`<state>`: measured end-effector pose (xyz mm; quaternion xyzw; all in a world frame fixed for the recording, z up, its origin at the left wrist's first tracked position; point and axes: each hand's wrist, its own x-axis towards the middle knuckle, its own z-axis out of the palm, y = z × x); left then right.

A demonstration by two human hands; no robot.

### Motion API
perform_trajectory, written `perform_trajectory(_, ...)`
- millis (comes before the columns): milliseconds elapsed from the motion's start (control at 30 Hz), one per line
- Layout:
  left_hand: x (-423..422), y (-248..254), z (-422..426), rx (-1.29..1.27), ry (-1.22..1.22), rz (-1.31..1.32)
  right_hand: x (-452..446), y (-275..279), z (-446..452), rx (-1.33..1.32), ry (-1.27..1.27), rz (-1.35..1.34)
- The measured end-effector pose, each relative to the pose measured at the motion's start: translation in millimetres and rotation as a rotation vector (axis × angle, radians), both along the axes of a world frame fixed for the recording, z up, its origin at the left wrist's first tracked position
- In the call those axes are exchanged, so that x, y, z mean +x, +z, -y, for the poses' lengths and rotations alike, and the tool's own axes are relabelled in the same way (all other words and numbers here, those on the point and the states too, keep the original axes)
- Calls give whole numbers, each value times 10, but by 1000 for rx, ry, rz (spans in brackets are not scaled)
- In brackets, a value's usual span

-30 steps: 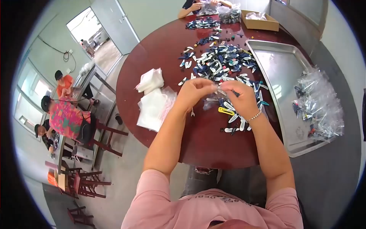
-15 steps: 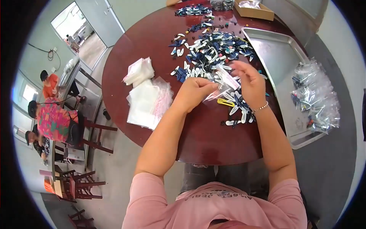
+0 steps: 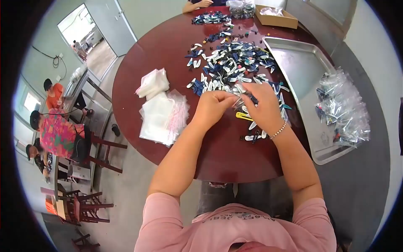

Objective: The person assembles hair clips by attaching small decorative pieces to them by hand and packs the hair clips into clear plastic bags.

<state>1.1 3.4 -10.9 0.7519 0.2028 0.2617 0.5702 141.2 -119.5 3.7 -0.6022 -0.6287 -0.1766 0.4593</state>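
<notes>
My left hand (image 3: 214, 109) pinches the edge of a small clear plastic bag (image 3: 238, 101) in front of me. At the bag's other side, my right hand (image 3: 265, 105) has its fingers closed, with dark and white hair clips (image 3: 252, 98) at its fingertips; whether they lie inside the bag is hard to tell. Beyond both hands spreads a loose pile of white and navy clips (image 3: 239, 59). A yellow clip (image 3: 244, 116) lies just under my right hand. Stacks of flat clear bags (image 3: 157, 117) rest on the table to the left of my left hand.
The round red table (image 3: 235, 159) carries a metal tray (image 3: 294, 94) at the right, holding filled bags (image 3: 346, 109). A cardboard box (image 3: 279, 21) and a co-worker's arm (image 3: 197, 6) are at the far edge. Several people sit at another table on the left.
My right hand has come down from beside the bag to my left hand, and its fingers have closed. The far co-worker's arm is in view again.
</notes>
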Motion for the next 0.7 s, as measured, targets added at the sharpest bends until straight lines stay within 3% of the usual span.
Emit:
perform_trajectory(167,6,-27,6,77,12,-79,31,-74,9,-229,59,-137)
perform_trajectory(333,-4,36,69,171,-59,-59,46,-32,6,-77,68,-119)
perform_trajectory(467,-25,79,82,184,-98,-168,-38,42,77,-139,136,-154)
perform_trajectory(567,-36,62,66,216,-124,-89,-81,26,72,-163,158,-43)
perform_trajectory(600,-52,126,69,278,-78,-204,-76,39,73,-163,157,-38)
perform_trajectory(700,-17,8,24,192,-107,-55,-72,29,91,-175,190,-31)
